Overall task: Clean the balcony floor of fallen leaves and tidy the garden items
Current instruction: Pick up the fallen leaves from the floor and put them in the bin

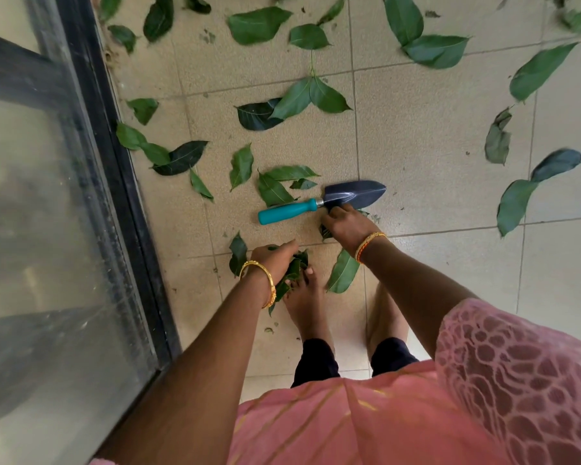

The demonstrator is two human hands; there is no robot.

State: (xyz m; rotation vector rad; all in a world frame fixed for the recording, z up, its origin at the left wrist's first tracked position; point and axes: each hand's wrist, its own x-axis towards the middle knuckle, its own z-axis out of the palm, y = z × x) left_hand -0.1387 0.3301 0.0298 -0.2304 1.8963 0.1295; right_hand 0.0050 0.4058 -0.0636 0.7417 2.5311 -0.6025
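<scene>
From the head view, your left hand [275, 258] curls its fingers around a bunch of leaves [294, 271] just above your foot, while your right hand [344, 224] pinches a leaf by the trowel [322, 199] (teal handle, dark blade) lying on the leaf-strewn tiled floor [426, 135].

Home balcony, beige tiled floor [416, 129], black-framed glass door [47, 196], scattered green leaves [316, 95], garden trowel [319, 200]

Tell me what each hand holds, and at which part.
The left hand grips a bunch of leaves. The right hand touches leaves beside the trowel; its grip is unclear.
</scene>
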